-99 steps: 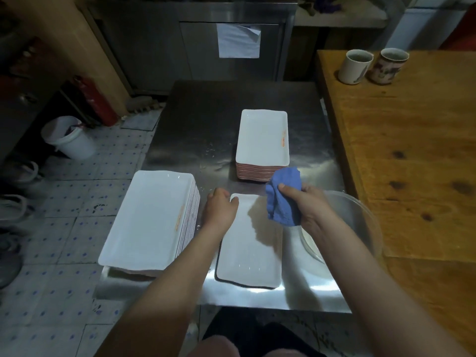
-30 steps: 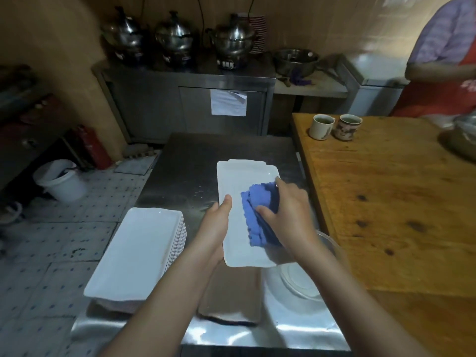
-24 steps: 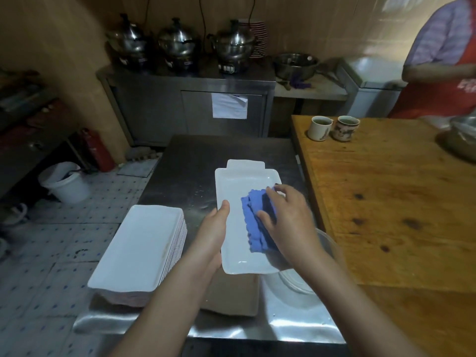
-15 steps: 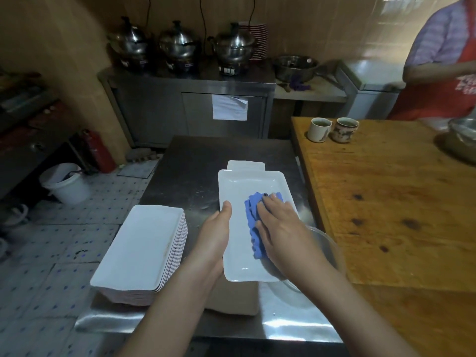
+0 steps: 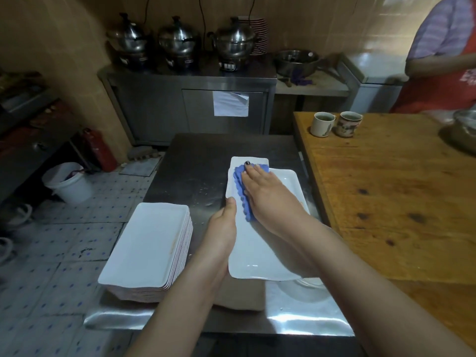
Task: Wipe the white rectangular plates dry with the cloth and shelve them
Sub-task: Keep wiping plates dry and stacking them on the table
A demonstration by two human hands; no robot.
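a dim tiled kitchen, steel cabinets at the back. the steel bench (image 5: pixel 206 155) runs away from the person, with a wooden table (image 5: pixel 386 189) along its right side. on the bench's near left corner sits a tall stack (image 5: pixel 146 243) of white plates. a second stack (image 5: pixel 248 160) lies farther off, mostly hidden behind the plate in hand. that plate (image 5: pixel 257 253) is held above the bench, its long side running away, and the left hand (image 5: pixel 221 228) grips its left rim with the thumb on top. a few seconds ago it lay flat on the bench; it has since been lifted. the right hand (image 5: pixel 268 197) lies flat, fingers straight, pressing the blue cloth (image 5: pixel 240 186) on the plate's face. half a second ago the cloth sat near the middle; now it is pushed to the far left end, leaving the near half bare. i judge the top face nearly wiped, with the underside and shelving likely still ahead.
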